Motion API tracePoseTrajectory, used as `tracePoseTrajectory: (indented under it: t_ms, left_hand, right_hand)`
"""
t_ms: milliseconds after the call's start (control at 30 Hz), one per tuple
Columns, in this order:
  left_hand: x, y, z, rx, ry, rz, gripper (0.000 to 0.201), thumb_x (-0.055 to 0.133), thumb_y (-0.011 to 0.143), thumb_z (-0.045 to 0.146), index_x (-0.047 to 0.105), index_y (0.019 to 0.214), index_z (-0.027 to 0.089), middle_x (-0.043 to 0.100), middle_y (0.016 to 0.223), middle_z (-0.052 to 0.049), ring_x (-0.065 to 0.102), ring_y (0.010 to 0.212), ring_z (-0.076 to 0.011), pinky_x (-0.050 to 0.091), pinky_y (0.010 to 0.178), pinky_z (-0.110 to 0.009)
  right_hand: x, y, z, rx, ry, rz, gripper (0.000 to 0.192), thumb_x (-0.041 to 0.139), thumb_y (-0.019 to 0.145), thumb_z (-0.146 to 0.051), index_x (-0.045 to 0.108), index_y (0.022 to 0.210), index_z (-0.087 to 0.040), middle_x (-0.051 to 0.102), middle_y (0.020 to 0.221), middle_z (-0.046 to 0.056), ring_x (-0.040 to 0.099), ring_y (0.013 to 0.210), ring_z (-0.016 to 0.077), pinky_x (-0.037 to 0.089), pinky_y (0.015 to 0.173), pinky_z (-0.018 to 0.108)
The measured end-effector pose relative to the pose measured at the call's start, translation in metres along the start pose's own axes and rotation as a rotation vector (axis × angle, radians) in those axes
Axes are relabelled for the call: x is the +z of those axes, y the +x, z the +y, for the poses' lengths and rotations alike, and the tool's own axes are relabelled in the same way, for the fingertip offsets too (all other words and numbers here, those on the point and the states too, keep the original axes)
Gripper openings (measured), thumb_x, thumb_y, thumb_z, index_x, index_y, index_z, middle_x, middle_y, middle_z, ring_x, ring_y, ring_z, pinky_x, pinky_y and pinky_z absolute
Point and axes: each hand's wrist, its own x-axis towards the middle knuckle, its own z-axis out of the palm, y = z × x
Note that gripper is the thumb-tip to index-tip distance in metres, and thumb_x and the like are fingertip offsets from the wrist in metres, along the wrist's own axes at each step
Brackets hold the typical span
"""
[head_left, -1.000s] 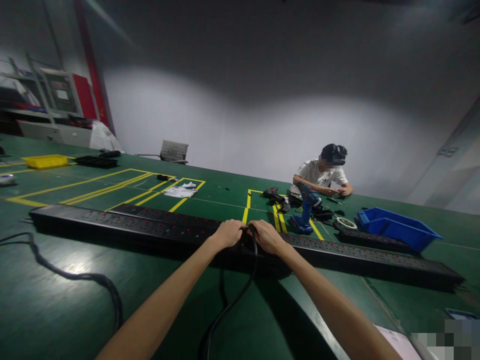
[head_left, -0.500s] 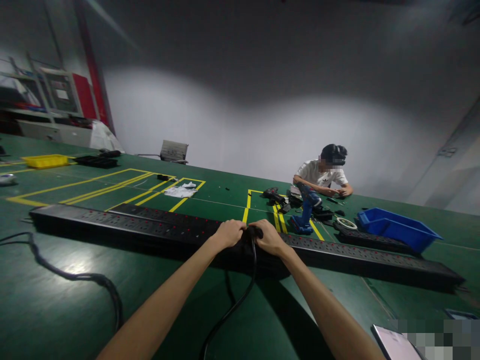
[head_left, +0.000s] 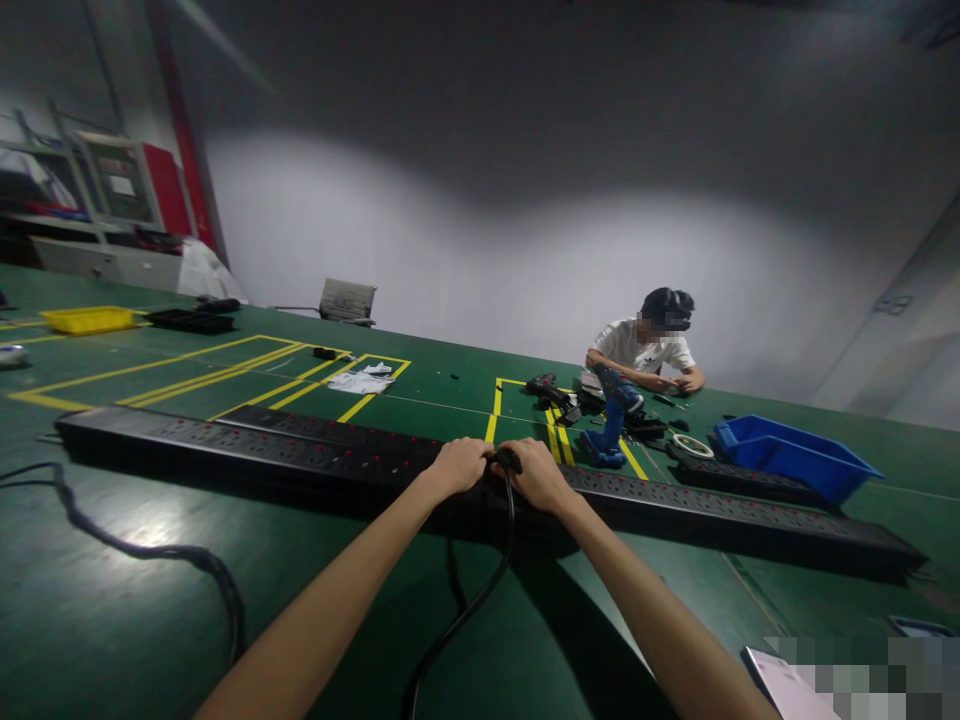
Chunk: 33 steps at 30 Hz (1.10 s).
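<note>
A long black power strip (head_left: 247,447) with rows of sockets and small red marks lies across the green table in front of me. Over its middle, my right hand (head_left: 531,470) is closed round a black plug (head_left: 507,460). My left hand (head_left: 461,466) is closed too, its bent fingertips meeting at the plug's left side. How the fingertips grip is partly hidden, and so is whether the plug sits in a socket. From the plug a black cable (head_left: 491,590) hangs down in front of the strip and curves towards me between my forearms.
A second black strip (head_left: 300,425) lies behind the left part. A thicker cable (head_left: 150,550) is at left. Beyond stand a blue cordless drill (head_left: 606,440), a blue bin (head_left: 795,460) and white cloth (head_left: 364,380). A co-worker (head_left: 649,350) sits across the table. A phone (head_left: 784,680) lies front right.
The plug shows more plainly between my hands, slightly turned or shifted to the left. Both hands stay at nearly the same spot over the power strip.
</note>
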Motion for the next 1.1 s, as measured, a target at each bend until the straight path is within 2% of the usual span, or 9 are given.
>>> tracePoseTrajectory:
  t_ms: [200,333,500,633,733,800,900,1000,1100]
  left_hand:
    - [-0.004,-0.002,0.004,-0.017,-0.015,-0.015,0.031,0.041,0.087,0.022,0.067,0.102,0.027,0.070,0.107,-0.006,0.063,0.101,-0.0252,0.047,0.084,-0.034]
    - [-0.006,-0.004,0.005,-0.056,-0.024,-0.033,0.034,0.042,0.086,0.020,0.067,0.108,0.028,0.069,0.109,-0.005,0.062,0.104,-0.0230,0.046,0.089,-0.033]
    - [-0.002,-0.003,0.002,-0.009,-0.012,-0.011,0.032,0.041,0.087,0.022,0.067,0.106,0.027,0.069,0.111,-0.005,0.063,0.103,-0.0241,0.047,0.087,-0.034]
    - [0.000,-0.003,0.000,0.012,-0.017,-0.004,0.031,0.041,0.088,0.020,0.066,0.106,0.027,0.069,0.110,-0.005,0.063,0.102,-0.0237,0.047,0.085,-0.032]
    - [-0.001,-0.004,0.000,0.026,-0.033,-0.005,0.033,0.045,0.086,0.019,0.065,0.110,0.028,0.068,0.112,-0.004,0.062,0.106,-0.0232,0.047,0.088,-0.032]
    - [-0.001,-0.004,0.000,0.033,-0.039,-0.003,0.034,0.046,0.086,0.018,0.065,0.112,0.028,0.068,0.114,-0.004,0.061,0.109,-0.0233,0.046,0.090,-0.033]
    - [0.001,-0.003,0.000,0.053,-0.046,0.001,0.036,0.046,0.084,0.017,0.065,0.112,0.028,0.067,0.117,-0.003,0.059,0.111,-0.0232,0.045,0.093,-0.033]
    - [0.003,0.000,-0.001,0.052,-0.061,0.000,0.036,0.046,0.084,0.018,0.066,0.112,0.028,0.067,0.118,-0.002,0.059,0.112,-0.0223,0.043,0.096,-0.033]
    - [0.004,0.004,0.000,0.031,-0.085,0.002,0.037,0.044,0.084,0.018,0.067,0.110,0.028,0.068,0.116,-0.001,0.060,0.110,-0.0206,0.043,0.098,-0.032]
  right_hand:
    - [0.005,0.001,0.001,0.020,-0.064,-0.012,0.027,0.050,0.093,-0.028,0.059,0.115,-0.016,0.065,0.109,0.009,0.057,0.098,0.0190,0.035,0.085,0.028]
    - [0.010,0.009,0.007,0.071,-0.042,0.028,0.026,0.047,0.095,-0.033,0.064,0.107,-0.017,0.068,0.099,0.009,0.061,0.091,0.0192,0.038,0.082,0.027]
    - [0.012,0.005,0.008,0.027,0.073,0.112,0.024,0.058,0.087,-0.031,0.065,0.107,-0.018,0.068,0.102,0.009,0.061,0.091,0.0204,0.043,0.082,0.029]
    - [0.007,-0.008,0.002,-0.020,0.195,0.283,0.029,0.062,0.084,-0.027,0.062,0.111,-0.019,0.066,0.109,0.010,0.059,0.100,0.0228,0.043,0.089,0.035]
    - [-0.004,-0.013,0.001,0.069,0.307,0.485,0.033,0.057,0.087,-0.031,0.059,0.118,-0.018,0.064,0.111,0.011,0.059,0.101,0.0221,0.045,0.090,0.035]
    - [-0.017,-0.014,0.004,0.111,0.349,0.536,0.039,0.057,0.087,-0.033,0.055,0.123,-0.018,0.063,0.112,0.011,0.059,0.099,0.0214,0.046,0.088,0.034]
    - [-0.045,-0.013,0.007,0.088,0.350,0.453,0.047,0.061,0.084,-0.033,0.052,0.128,-0.020,0.063,0.109,0.008,0.060,0.091,0.0190,0.046,0.083,0.031]
    - [-0.077,-0.017,0.006,0.010,0.318,0.287,0.038,0.063,0.080,-0.026,0.060,0.118,-0.021,0.063,0.106,0.006,0.059,0.084,0.0160,0.045,0.079,0.028]
    - [-0.105,-0.025,0.002,-0.010,0.270,0.112,0.041,0.067,0.072,-0.016,0.063,0.112,-0.020,0.064,0.103,0.006,0.058,0.086,0.0164,0.043,0.078,0.026]
